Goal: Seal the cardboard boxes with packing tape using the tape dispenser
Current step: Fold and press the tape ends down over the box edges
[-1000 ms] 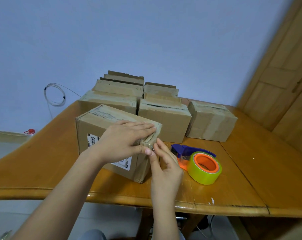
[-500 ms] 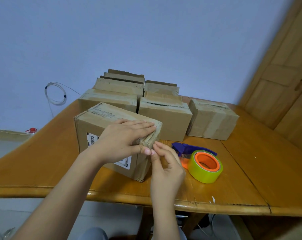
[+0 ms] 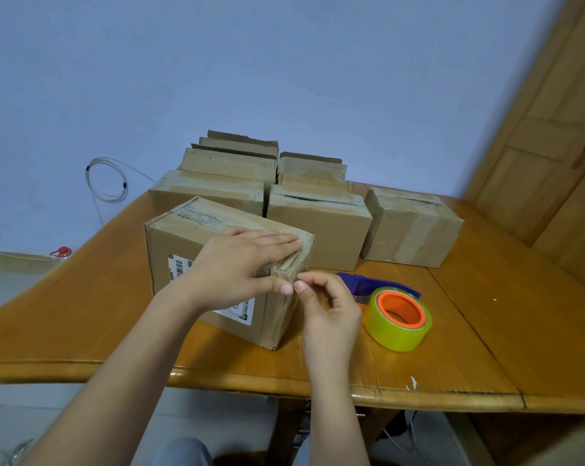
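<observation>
Pressing flat on the nearest box (image 3: 190, 243) at frame centre, the left hand (image 3: 237, 267) lies with straight fingers across its top and thumb down its side. The right hand (image 3: 331, 307), fingers curled, pinches the box's right-hand edge. Just to the right, the tape dispenser (image 3: 398, 317) sits on the surface (image 3: 486, 331); more boxes (image 3: 321, 223) stand behind.

- The wooden table (image 3: 486, 348) carried everything.
- One box (image 3: 183, 250) stood just left of the dispenser (image 3: 398, 317).
- More boxes (image 3: 321, 227) clustered behind the dispenser.
</observation>
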A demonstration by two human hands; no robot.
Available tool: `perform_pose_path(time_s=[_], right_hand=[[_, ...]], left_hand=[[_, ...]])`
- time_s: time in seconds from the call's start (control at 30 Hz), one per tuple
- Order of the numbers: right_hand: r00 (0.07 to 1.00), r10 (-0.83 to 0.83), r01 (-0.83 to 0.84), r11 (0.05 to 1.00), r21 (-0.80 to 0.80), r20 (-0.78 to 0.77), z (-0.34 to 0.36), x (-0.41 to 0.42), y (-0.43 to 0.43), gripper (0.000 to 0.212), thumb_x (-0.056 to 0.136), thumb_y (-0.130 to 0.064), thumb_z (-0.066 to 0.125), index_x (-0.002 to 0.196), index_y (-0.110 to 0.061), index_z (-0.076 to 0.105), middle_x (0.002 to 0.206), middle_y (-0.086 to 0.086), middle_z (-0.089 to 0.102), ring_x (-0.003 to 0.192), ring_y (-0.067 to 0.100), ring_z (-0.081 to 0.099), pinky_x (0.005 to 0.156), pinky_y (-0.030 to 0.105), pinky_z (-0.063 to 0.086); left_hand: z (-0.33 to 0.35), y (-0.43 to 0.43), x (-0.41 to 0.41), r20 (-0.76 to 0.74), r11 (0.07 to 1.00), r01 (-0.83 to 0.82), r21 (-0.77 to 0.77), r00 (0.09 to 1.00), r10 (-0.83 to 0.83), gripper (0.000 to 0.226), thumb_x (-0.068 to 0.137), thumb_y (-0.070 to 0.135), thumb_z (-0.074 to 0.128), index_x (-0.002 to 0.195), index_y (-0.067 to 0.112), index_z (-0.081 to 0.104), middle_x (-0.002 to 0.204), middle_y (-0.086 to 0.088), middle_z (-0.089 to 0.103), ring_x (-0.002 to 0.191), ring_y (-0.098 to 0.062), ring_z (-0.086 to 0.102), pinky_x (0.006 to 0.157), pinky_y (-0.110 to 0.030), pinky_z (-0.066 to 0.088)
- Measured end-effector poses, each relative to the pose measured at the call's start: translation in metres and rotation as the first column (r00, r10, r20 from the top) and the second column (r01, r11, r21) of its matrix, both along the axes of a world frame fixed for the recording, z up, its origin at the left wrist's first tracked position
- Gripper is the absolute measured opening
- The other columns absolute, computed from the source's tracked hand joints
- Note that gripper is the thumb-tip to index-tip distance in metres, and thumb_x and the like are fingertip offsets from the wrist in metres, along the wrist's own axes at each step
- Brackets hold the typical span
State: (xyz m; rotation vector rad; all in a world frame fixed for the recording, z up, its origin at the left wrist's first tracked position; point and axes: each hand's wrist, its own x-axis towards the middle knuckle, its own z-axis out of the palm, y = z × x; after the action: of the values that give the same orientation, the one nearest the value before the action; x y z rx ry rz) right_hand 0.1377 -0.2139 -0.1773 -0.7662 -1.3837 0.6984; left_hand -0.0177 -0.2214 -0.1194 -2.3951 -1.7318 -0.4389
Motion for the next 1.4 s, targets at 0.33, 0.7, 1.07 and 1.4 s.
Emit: perform_pose_path(time_s=[0.33,0.7,1.07,1.4], right_hand=[[0.995,-0.095,0.090,0.990,0.107,0.040,-0.007,0.001,-0.004,0.022,0.080,-0.014,0.065,0.083,-0.035,0.066,0.080,-0.014,0.065,0.085,0.005,0.058,0.073,0.008,0.041],[0.982,0.152,-0.139,0.984,-0.115,0.114,0.013,0.012,0.028,0.052,0.068,-0.003,0.079,0.099,-0.038,0.057,0.111,-0.007,0.050,0.101,0.003,0.050,0.086,0.024,0.045],[0.970,0.180,-0.176,0.984,-0.039,0.164,0.017,0.025,0.054,0.034,0.083,-0.017,0.068,0.115,-0.027,0.062,0.120,-0.004,0.055,0.110,0.002,0.052,0.086,0.017,0.046],[0.878,0.279,-0.281,0.958,-0.054,0.389,0.025,0.021,0.059,0.042,0.088,-0.049,0.048,0.125,-0.031,0.057,0.136,-0.011,0.051,0.132,0.006,0.039,0.111,0.037,0.032]], left_hand=[[0.000,0.000,0.000,0.007,1.000,0.004,0.006,1.000,-0.004,0.097,0.068,0.088,0.002,0.148,0.040,0.026,0.153,0.024,0.023,0.133,0.013,0.010,0.103,-0.021,0.017],[0.000,0.001,-0.001,0.012,1.000,0.013,-0.002,1.000,-0.013,0.108,0.061,0.092,-0.007,0.149,0.038,0.027,0.154,0.022,0.024,0.142,0.003,0.019,0.104,-0.023,0.018],[0.001,0.001,0.001,-0.012,1.000,-0.016,-0.025,1.000,0.016,0.114,0.057,0.091,-0.016,0.150,0.037,0.022,0.156,0.020,0.021,0.143,0.002,0.017,0.108,-0.027,0.019],[0.012,-0.016,-0.001,0.233,0.993,0.083,-0.082,0.970,-0.061,0.077,0.069,0.068,0.037,0.140,0.039,0.044,0.147,0.020,0.039,0.132,0.013,0.024,0.108,-0.021,0.020]])
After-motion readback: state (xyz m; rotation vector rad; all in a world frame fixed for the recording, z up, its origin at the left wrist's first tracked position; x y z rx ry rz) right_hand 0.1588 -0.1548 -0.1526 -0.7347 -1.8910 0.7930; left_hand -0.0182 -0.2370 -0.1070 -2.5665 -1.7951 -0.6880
